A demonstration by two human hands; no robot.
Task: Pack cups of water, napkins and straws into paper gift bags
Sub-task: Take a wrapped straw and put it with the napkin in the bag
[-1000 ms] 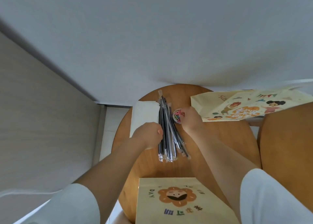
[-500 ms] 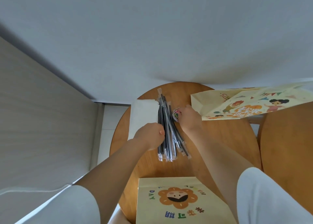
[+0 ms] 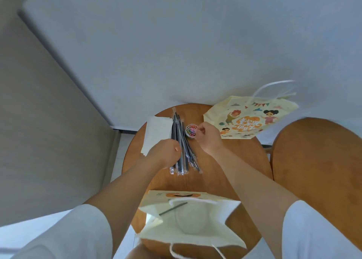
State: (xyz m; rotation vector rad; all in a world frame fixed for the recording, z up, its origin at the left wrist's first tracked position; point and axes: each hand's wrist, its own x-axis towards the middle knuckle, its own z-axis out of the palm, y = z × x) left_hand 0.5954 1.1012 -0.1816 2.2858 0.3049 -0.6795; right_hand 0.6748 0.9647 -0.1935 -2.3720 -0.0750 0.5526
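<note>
I see 1 round wooden table (image 3: 225, 170) against a pale wall. A bundle of dark wrapped straws (image 3: 181, 141) lies on it, fanned out, with a white napkin stack (image 3: 156, 133) just left of it and touching. The left hand (image 3: 163, 153) is curled on the bundle's left edge, gripping straws. The right hand (image 3: 208, 139) pinches the right rim of a small round tub (image 3: 191, 131) of coloured clips, just right of the straws. 1 flat printed gift bag (image 3: 248, 119) overhangs the far right edge. Nearest me, 1 open gift bag (image 3: 231, 215) stands upright, with a cup (image 3: 191, 221) and 1 tilted straw (image 3: 172, 208) inside. A 2nd table (image 3: 317, 160) sits at right.
</note>
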